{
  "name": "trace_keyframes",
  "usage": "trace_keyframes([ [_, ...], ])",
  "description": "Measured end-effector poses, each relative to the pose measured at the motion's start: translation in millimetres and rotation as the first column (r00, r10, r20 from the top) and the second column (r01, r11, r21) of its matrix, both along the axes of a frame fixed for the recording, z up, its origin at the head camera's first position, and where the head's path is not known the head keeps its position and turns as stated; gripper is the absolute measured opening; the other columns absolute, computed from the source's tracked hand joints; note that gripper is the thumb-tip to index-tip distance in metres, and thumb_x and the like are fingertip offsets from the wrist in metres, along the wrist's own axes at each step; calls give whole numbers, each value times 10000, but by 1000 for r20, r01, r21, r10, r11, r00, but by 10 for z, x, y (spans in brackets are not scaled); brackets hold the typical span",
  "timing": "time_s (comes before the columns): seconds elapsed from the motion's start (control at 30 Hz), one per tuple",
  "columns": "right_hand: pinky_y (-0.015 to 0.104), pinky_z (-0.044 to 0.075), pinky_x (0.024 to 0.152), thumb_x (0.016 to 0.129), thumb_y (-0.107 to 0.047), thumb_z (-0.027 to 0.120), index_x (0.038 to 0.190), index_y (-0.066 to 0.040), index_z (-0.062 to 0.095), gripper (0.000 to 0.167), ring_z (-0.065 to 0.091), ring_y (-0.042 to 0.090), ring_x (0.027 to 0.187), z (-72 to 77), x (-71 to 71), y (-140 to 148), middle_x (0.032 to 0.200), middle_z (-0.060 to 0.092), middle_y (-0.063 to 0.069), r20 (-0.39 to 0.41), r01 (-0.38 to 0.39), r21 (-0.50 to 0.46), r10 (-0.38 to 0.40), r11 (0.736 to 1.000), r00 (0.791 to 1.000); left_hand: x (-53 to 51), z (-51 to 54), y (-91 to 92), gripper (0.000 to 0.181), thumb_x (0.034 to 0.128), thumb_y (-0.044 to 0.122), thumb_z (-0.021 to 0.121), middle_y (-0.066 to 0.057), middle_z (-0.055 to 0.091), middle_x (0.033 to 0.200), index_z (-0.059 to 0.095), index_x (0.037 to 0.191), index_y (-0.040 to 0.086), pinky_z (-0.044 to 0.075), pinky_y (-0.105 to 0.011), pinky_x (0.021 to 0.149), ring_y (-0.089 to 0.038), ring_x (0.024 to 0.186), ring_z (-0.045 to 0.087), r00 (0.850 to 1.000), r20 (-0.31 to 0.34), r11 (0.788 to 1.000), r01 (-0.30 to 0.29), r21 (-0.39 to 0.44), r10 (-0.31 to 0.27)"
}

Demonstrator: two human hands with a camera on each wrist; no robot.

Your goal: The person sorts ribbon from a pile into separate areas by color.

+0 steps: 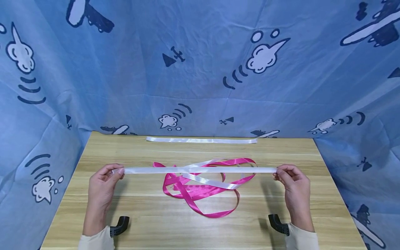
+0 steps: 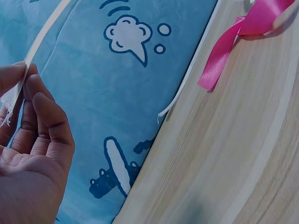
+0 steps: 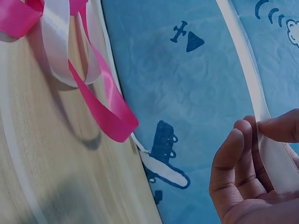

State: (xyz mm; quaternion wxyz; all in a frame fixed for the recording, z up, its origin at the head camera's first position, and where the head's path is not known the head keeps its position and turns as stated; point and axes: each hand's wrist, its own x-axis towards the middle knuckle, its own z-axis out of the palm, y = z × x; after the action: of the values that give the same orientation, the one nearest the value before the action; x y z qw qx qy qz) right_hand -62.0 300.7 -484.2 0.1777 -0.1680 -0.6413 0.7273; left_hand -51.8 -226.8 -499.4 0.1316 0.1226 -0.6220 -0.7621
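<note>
A white satin ribbon (image 1: 200,170) stretches level and taut between both hands, above the table. My left hand (image 1: 104,182) pinches its left end between thumb and fingers; in the left wrist view a frayed tip of the ribbon (image 2: 10,105) shows past the grip. On the other side my right hand (image 1: 293,184) pinches the ribbon near its right end, and a short tail (image 3: 279,168) lies over the palm in the right wrist view. Beneath the stretched ribbon is a loose heap of pink ribbon (image 1: 215,214) tangled with a looped white ribbon (image 1: 215,182).
A second white ribbon strip (image 1: 201,140) lies straight along the back edge of the wooden table (image 1: 150,229). Blue patterned cloth (image 1: 200,76) hangs behind the table and at both sides. A black curved piece is at each wrist.
</note>
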Motion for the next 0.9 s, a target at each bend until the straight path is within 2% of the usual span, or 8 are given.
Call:
trace_keyframes([
  [0.13, 227, 593, 632, 938, 162, 642, 924, 53, 716, 133, 701, 123, 658, -1, 14, 12, 816, 730, 35, 16, 10, -18, -10, 1000, 1000, 4, 15, -16, 80, 937, -90, 707, 26, 715, 845, 742, 970, -26, 569, -173, 708, -64, 727, 661, 1000, -2, 1000, -8, 6, 8],
  [0.4, 231, 600, 648, 938, 125, 678, 957, 87, 688, 43, 701, 130, 666, -3, 26, 57, 838, 727, 46, 40, 38, -7, -38, 999, 998, 11, 18, -42, 164, 941, -123, 676, 19, 728, 835, 751, 933, 23, 573, -176, 714, -69, 730, 670, 1000, -2, 999, -28, 16, 28],
  [0.67, 224, 601, 648, 931, 153, 663, 915, 26, 724, 142, 693, 124, 667, -26, 27, 81, 850, 711, 38, 28, 40, -3, -40, 999, 999, 28, 1, -91, 191, 939, -124, 679, 16, 737, 852, 760, 910, 46, 574, -175, 706, -75, 729, 672, 999, 10, 998, -44, 37, 44],
  [0.9, 221, 595, 647, 932, 148, 666, 922, 33, 723, 129, 690, 130, 665, -30, 25, 79, 848, 710, 39, 32, 49, 9, -50, 999, 998, 30, -9, -105, 190, 939, -124, 679, 13, 738, 846, 760, 915, 46, 575, -178, 703, -77, 722, 672, 999, 11, 998, -49, 46, 48],
])
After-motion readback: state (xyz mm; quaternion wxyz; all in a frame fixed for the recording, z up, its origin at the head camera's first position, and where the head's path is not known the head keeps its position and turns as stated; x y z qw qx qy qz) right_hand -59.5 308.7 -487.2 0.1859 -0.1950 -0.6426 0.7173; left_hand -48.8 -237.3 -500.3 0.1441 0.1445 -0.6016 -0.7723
